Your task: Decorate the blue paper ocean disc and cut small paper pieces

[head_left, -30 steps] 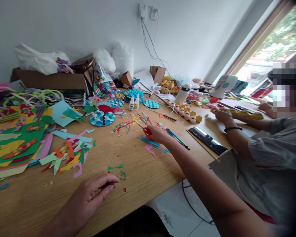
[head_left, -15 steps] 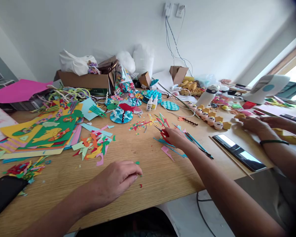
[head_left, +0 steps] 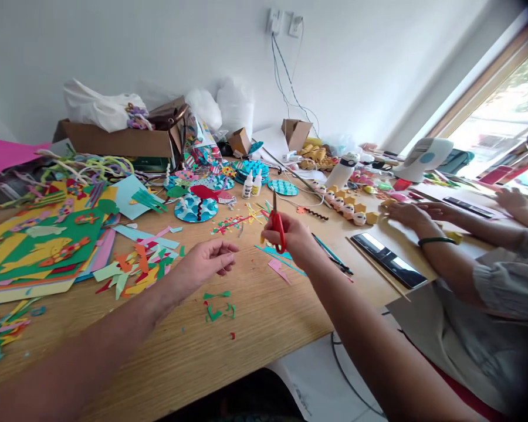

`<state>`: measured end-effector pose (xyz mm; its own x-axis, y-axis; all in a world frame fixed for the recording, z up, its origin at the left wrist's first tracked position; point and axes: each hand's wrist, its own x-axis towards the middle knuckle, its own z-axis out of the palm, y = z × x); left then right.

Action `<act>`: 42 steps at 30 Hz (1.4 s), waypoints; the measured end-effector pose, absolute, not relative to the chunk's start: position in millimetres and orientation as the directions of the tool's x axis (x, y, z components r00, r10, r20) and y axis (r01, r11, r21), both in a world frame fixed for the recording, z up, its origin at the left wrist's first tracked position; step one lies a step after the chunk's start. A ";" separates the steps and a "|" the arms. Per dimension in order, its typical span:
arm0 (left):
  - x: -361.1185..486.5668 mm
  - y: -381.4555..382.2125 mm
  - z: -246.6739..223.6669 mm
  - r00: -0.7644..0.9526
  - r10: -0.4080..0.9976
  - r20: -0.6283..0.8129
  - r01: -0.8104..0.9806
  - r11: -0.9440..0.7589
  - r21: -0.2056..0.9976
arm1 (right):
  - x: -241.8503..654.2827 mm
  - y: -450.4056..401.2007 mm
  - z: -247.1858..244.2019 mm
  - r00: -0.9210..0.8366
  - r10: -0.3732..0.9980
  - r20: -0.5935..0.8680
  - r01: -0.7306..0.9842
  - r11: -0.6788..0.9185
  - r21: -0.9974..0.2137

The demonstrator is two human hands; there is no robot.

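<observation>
My right hand [head_left: 293, 237] grips scissors [head_left: 280, 233] by their red handles, blades pointing up, above the middle of the table. A small yellow bit shows at its fingertips, too small to name. My left hand [head_left: 209, 258] hovers to the left, fingers loosely curled and apart, with nothing visible in it. Green paper scraps [head_left: 214, 313] lie on the table below the left hand. Beneath the right hand are blue paper strips [head_left: 268, 253] and a pink paper piece [head_left: 280, 271]. A heap of coloured paper cuttings [head_left: 136, 264] lies left of my left hand.
Paper sheets with fish cut-outs [head_left: 48, 246] cover the left side. Glue bottles [head_left: 251, 184] stand behind a blue dotted disc [head_left: 196, 210] bearing a red fish. At right are egg-carton figures [head_left: 347, 208], a phone [head_left: 387, 258], a wooden stick [head_left: 376, 268] and another person's hands [head_left: 407, 214].
My right hand has lifted the scissors off the table, turning the blades upward. My left hand has moved forward, and green scraps now lie below it. The view has swung right.
</observation>
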<state>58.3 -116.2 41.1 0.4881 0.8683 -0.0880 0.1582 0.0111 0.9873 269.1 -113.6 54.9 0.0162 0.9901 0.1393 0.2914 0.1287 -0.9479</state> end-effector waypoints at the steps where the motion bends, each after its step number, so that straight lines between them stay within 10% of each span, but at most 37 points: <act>1: 61.2 -116.0 41.5 0.486 0.871 -0.069 0.138 0.002 0.990 | 260.0 -118.2 55.5 0.005 0.991 0.136 0.223 0.131 -0.966; 20: 61.6 -124.9 40.7 0.437 0.897 -0.068 0.133 0.011 0.991 | 214.6 -146.5 32.8 -0.021 0.998 0.064 0.089 0.066 -0.994; 31: 55.6 -141.2 35.9 0.424 0.900 -0.100 0.184 0.022 0.983 | 202.8 -165.2 31.0 0.018 0.979 0.204 0.452 0.174 -0.875; 42: 39.5 -158.7 40.9 0.327 0.945 -0.020 0.191 -0.045 0.980 | 192.1 -175.8 30.5 -0.042 0.982 0.185 0.351 0.188 -0.917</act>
<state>39.5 -158.7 40.9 0.3271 0.9448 -0.0204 0.1913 -0.0450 0.9805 192.1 -175.8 30.5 -0.0423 0.9818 0.1854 0.3514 0.1883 -0.9171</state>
